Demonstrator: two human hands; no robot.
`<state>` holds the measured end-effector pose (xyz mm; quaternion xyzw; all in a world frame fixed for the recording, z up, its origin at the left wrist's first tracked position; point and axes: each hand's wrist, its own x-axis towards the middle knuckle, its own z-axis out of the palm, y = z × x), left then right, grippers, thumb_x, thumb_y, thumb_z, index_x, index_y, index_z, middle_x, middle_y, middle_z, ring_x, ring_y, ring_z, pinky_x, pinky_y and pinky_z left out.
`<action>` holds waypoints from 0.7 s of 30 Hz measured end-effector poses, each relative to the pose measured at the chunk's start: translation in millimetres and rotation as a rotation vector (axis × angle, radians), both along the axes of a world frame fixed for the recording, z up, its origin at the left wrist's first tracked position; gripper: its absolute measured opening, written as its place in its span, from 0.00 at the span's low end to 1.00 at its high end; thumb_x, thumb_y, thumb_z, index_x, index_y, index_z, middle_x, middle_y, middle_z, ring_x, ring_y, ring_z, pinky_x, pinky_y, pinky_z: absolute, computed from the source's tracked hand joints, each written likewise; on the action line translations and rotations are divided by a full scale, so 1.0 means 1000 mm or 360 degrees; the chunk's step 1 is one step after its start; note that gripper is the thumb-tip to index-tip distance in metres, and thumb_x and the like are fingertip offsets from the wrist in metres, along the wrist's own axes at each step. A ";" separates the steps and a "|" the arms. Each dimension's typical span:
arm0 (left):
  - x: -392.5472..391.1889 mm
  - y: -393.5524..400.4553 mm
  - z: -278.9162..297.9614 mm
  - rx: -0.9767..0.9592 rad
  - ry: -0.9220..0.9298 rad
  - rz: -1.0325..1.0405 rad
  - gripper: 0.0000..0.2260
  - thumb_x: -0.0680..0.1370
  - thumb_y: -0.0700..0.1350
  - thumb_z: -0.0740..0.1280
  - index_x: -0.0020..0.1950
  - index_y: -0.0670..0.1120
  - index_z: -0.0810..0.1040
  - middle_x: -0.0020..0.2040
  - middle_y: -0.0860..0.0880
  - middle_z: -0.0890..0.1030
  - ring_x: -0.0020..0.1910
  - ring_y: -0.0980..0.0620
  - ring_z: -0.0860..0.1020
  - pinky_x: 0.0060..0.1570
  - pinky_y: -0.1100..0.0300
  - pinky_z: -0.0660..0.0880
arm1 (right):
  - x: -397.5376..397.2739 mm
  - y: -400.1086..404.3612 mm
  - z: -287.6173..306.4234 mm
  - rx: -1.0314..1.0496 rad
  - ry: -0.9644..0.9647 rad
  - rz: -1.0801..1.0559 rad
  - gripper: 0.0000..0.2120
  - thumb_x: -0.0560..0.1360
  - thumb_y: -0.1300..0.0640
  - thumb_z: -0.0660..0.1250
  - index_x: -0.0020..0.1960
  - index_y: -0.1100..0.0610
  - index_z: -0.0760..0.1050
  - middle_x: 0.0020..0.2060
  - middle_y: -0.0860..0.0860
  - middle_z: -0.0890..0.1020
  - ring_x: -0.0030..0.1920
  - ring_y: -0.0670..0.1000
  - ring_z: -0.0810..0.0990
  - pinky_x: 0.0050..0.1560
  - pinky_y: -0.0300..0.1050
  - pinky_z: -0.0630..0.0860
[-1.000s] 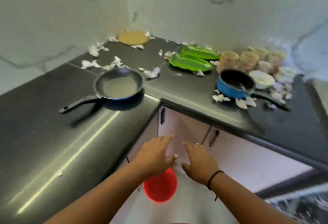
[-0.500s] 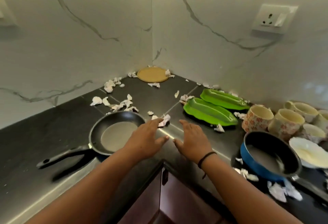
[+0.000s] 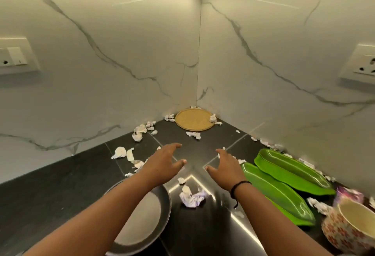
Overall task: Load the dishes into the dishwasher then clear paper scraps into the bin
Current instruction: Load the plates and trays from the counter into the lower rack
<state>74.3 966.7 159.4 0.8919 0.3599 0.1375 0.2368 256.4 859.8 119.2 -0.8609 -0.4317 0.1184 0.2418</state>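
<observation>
the frying pan [image 3: 140,221] is being seen empty at the counter's near edge, partly covered by the left forearm. two green leaf-shaped trays [image 3: 284,184], lying side by side at the right, are being shown empty, as is the floral mug [image 3: 353,227] beside them. a round yellow plate [image 3: 193,119] is being kept in the corner, paper scraps [image 3: 191,197] being scattered over the black countertop [image 3: 50,190]. the left hand [image 3: 165,165] and right hand [image 3: 225,167] are being held spread above it, nothing gripped. compared with half a second ago, both hands are being reached farther toward the corner, and the blue pan is no longer being shown.
</observation>
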 end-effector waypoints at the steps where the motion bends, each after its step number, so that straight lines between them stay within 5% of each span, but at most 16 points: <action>1: 0.008 0.013 0.001 -0.0028 -0.0050 0.0009 0.25 0.77 0.53 0.66 0.72 0.51 0.66 0.70 0.49 0.71 0.67 0.52 0.70 0.65 0.58 0.66 | 0.007 0.010 0.000 -0.0004 0.0040 -0.0026 0.33 0.73 0.42 0.67 0.73 0.53 0.61 0.66 0.57 0.72 0.67 0.59 0.69 0.66 0.51 0.68; 7: 0.057 0.096 -0.012 -0.0557 -0.0377 0.0202 0.17 0.76 0.51 0.69 0.64 0.52 0.74 0.60 0.50 0.77 0.56 0.52 0.76 0.58 0.54 0.74 | 0.060 0.082 -0.008 0.0037 0.0348 -0.0232 0.33 0.73 0.37 0.64 0.71 0.54 0.63 0.65 0.55 0.74 0.65 0.58 0.73 0.63 0.51 0.71; 11: 0.095 0.163 -0.030 -0.0949 -0.0510 0.0394 0.14 0.77 0.51 0.68 0.60 0.48 0.75 0.55 0.48 0.78 0.49 0.52 0.77 0.44 0.58 0.74 | 0.097 0.135 -0.023 0.0085 0.0595 -0.0371 0.31 0.75 0.39 0.63 0.71 0.55 0.62 0.67 0.55 0.72 0.64 0.58 0.73 0.61 0.50 0.71; 15: 0.133 0.215 -0.051 -0.1004 -0.0511 0.0524 0.12 0.78 0.51 0.67 0.57 0.47 0.75 0.52 0.48 0.77 0.48 0.50 0.76 0.45 0.55 0.75 | 0.131 0.184 -0.032 0.0158 0.0779 -0.0492 0.28 0.77 0.43 0.63 0.70 0.57 0.64 0.65 0.55 0.74 0.63 0.57 0.74 0.57 0.46 0.70; 19: 0.170 0.258 -0.073 -0.1189 -0.0587 0.0690 0.08 0.78 0.48 0.67 0.52 0.45 0.77 0.46 0.45 0.75 0.42 0.50 0.74 0.48 0.54 0.74 | 0.162 0.229 -0.048 0.0161 0.0856 -0.0496 0.09 0.75 0.50 0.64 0.48 0.55 0.70 0.39 0.54 0.76 0.40 0.56 0.76 0.43 0.48 0.72; 21: 0.186 0.274 -0.080 -0.1322 -0.0654 0.0777 0.09 0.79 0.47 0.66 0.57 0.44 0.75 0.45 0.46 0.73 0.44 0.49 0.74 0.49 0.54 0.73 | 0.176 0.248 -0.056 0.0152 0.0823 -0.0501 0.08 0.74 0.52 0.64 0.40 0.55 0.68 0.34 0.53 0.73 0.36 0.56 0.75 0.43 0.49 0.76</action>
